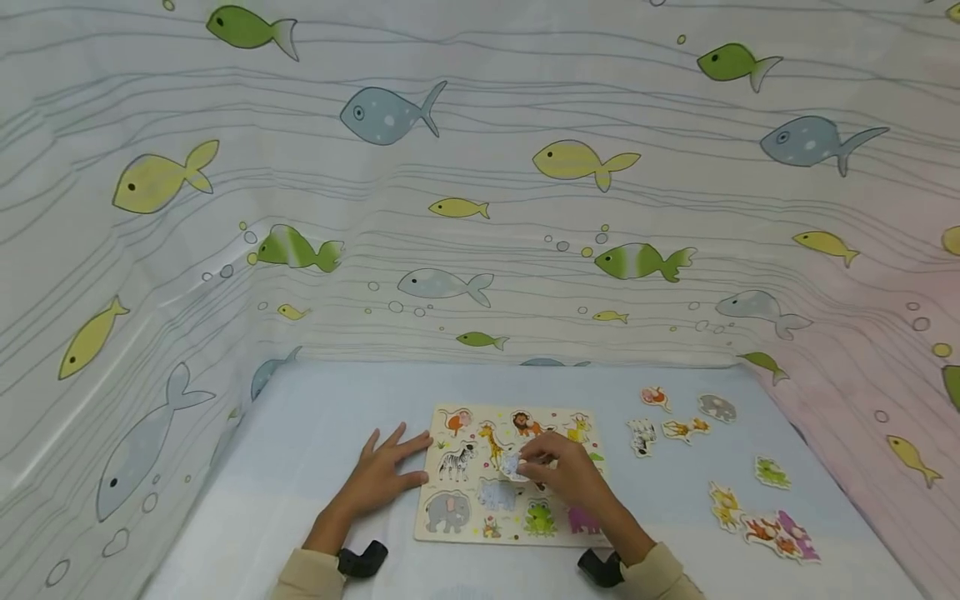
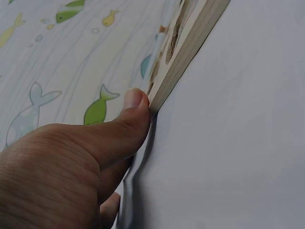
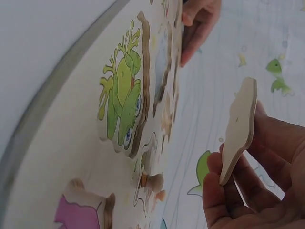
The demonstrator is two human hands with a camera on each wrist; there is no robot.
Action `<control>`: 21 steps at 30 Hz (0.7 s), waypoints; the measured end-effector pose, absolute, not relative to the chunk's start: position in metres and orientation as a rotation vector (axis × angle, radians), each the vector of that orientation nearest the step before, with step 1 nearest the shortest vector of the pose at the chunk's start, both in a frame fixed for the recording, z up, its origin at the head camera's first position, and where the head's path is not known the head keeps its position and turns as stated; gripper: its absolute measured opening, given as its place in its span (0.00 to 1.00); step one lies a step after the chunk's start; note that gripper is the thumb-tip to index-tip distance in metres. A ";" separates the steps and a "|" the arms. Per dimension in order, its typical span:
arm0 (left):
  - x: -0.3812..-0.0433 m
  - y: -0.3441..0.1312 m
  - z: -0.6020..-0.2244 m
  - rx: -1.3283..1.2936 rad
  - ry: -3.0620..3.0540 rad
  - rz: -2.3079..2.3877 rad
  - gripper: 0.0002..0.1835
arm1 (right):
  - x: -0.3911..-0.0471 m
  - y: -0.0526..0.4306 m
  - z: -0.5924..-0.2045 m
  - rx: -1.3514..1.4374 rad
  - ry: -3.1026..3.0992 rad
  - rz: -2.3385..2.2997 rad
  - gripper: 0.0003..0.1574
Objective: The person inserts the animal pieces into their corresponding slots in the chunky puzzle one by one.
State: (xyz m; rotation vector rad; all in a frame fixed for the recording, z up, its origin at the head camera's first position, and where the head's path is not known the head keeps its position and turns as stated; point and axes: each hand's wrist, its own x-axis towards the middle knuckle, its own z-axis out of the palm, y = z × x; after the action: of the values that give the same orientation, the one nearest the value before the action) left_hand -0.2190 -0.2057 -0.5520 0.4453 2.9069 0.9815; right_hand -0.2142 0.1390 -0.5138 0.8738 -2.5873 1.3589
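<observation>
A wooden animal puzzle board (image 1: 517, 537) lies flat on the table. My left hand (image 1: 380, 475) rests at its left edge, fingers spread, with thumb and fingertips at the rim. In the left wrist view the thumb (image 2: 131, 107) meets the board's side (image 2: 186, 62). Over the middle of the board, my right hand (image 1: 566, 471) pinches a pale blue-grey puzzle piece (image 1: 513, 465). The right wrist view shows the piece's bare wooden back (image 3: 238, 126), held tilted above the board. Below it lies the pale blue-grey animal recess (image 1: 498, 495); the frog recess (image 1: 540, 518) is close by.
Loose animal pieces lie right of the board: an elephant (image 1: 717, 407), a zebra (image 1: 642, 437), a giraffe (image 1: 686, 429), a frog (image 1: 772, 472) and a purple piece (image 1: 797, 536) among them. One knobbed piece (image 3: 155, 182) sits in the board. Fish-printed cloth walls (image 1: 480, 250) surround the table.
</observation>
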 end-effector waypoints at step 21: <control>-0.219 -0.207 -0.555 0.437 2.910 0.972 0.35 | -0.207 0.113 -0.525 0.743 -2.746 1.375 0.04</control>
State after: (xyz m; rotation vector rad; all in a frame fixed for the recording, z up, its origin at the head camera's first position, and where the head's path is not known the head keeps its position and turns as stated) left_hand -0.2191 -0.2068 -0.5546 0.4367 2.9096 0.9717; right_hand -0.2072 0.1133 -0.5253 0.7433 -2.7457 1.3748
